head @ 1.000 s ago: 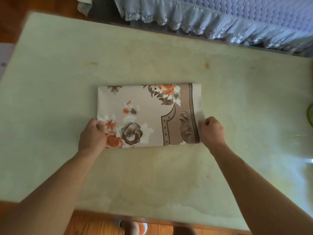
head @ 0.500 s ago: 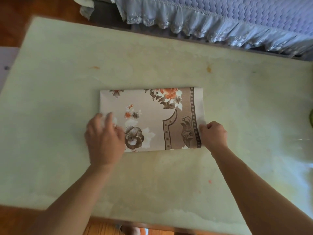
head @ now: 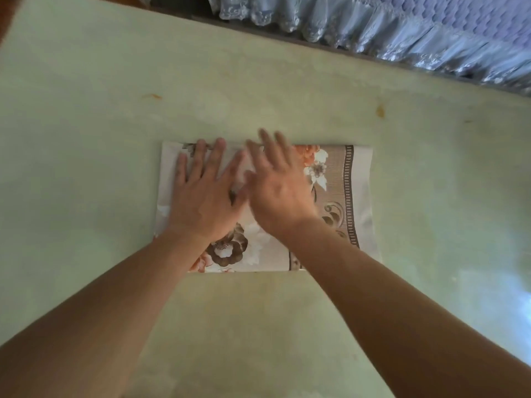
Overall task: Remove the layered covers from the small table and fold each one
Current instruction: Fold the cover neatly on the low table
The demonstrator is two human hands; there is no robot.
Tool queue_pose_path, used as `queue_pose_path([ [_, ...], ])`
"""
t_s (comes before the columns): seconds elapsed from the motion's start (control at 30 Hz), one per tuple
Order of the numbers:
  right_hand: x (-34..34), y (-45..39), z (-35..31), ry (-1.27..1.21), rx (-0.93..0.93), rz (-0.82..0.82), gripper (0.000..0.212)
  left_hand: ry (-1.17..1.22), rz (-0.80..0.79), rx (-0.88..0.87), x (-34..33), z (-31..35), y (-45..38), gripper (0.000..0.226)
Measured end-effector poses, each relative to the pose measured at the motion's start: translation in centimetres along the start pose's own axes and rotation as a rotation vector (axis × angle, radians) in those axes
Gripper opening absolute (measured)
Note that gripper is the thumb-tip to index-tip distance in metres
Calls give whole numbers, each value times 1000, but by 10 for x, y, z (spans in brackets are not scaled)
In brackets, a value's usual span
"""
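A folded floral cover [head: 342, 193], beige with orange and brown flowers and a patterned border, lies flat in the middle of the pale green table cover [head: 287, 326]. My left hand [head: 201, 193] presses flat on the folded cover's left half, fingers straight and spread. My right hand [head: 275, 188] lies flat on its middle, fingers straight, slightly blurred, and its fingers partly overlap my left hand's thumb side. Both forearms reach in from the bottom and hide part of the cover's near edge.
A bed with a frilled lilac-blue skirt [head: 373, 27] runs along the table's far edge. Small orange stains [head: 380, 110] mark the green cover. Glare brightens the table's right edge [head: 505, 297].
Both hands left the folded cover's near corners and moved onto its top, now flat with fingers straight. The view has moved closer to the table.
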State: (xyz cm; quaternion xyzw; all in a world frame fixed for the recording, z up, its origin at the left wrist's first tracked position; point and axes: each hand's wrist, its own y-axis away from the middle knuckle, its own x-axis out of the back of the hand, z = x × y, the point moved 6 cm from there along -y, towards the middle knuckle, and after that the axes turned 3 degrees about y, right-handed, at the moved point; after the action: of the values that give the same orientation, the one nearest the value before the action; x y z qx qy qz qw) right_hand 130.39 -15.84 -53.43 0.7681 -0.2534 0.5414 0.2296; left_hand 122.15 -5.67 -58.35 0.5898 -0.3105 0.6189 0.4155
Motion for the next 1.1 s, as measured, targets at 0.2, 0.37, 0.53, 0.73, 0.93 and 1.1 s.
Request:
queue_pose_path([
  [0.2, -14, 7, 103, 192, -164, -141, 70, -1, 23, -35, 2, -2, 4, 68],
  [0.37, 3, 20, 160, 244, -282, -181, 78, 2, -22, -19, 4, -2, 2, 67],
  [0.53, 2, 22, 161, 233, -295, -110, 76, 55, -23, -22, 12, 50, 26, 61],
  [0.73, 8, 21, 159, 272, -267, -95, 73, 75, -95, -89, -10, 90, 75, 64],
  [0.93, 7, 70, 63, -22, -48, 45, 55, 75, -94, -82, -14, 93, 73, 66],
  [1.1, -28, 99, 72, 101, -125, -27, 60, 89, -50, -147, -6, 88, 74, 58],
])
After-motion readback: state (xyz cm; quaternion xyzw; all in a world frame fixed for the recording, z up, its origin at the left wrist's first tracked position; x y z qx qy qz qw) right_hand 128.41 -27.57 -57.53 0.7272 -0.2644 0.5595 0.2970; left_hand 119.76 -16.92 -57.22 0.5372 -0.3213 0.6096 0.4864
